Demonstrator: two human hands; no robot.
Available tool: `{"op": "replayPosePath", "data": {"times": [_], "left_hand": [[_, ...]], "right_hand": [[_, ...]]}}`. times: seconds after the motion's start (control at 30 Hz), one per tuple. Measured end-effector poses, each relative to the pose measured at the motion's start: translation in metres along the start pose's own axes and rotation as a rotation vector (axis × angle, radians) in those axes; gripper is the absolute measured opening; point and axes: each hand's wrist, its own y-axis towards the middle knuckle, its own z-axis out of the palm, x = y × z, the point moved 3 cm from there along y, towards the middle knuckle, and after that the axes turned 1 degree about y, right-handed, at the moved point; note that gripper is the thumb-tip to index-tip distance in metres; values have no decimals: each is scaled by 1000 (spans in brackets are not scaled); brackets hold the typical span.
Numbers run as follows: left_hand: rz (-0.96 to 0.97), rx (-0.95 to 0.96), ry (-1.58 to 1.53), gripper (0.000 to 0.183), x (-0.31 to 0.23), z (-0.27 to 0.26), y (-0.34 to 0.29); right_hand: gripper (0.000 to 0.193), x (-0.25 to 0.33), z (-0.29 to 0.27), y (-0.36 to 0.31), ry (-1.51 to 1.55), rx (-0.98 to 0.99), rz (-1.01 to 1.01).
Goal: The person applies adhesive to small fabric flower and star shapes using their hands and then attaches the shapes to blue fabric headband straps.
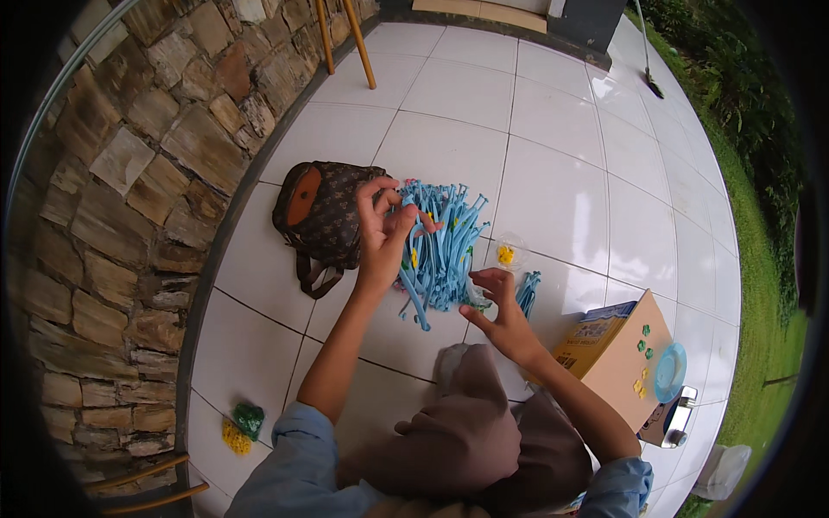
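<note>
Raised over the pile, my left hand [384, 226] has thumb and fingers pinched on a light blue strip [417, 298] that hangs down in front. Beneath and beyond it lies a thick heap of similar light blue strips [451, 233], with yellow and green bits among them. My right hand [503, 315] hovers at the heap's near right edge, thumb and fingers apart. Between that thumb and forefinger shows a clear wrapping with green pieces [480, 302]; I cannot tell whether the hand touches it. A smaller bundle of blue strips [528, 292] lies just right of it.
A brown patterned backpack [328, 207] stands left of the heap. Yellow pieces sit in a clear container [506, 255]. At right, a cardboard box [617, 358] bears green and yellow pieces and a blue dish [669, 373]. Green and yellow packets [242, 427] lie lower left, near the stone wall [164, 173].
</note>
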Motion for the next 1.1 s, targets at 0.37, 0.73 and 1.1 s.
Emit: {"op": "replayPosePath", "data": {"times": [0.37, 0.73, 1.1], "left_hand": [[-81, 226, 986, 40, 157, -33, 53], [-212, 202, 351, 16, 155, 74, -56], [-377, 427, 764, 48, 308, 109, -166]], "right_hand": [[33, -111, 55, 108, -18, -235, 39], [15, -173, -55, 6, 388, -1169, 265], [32, -257, -6, -103, -56, -979, 744]]}}
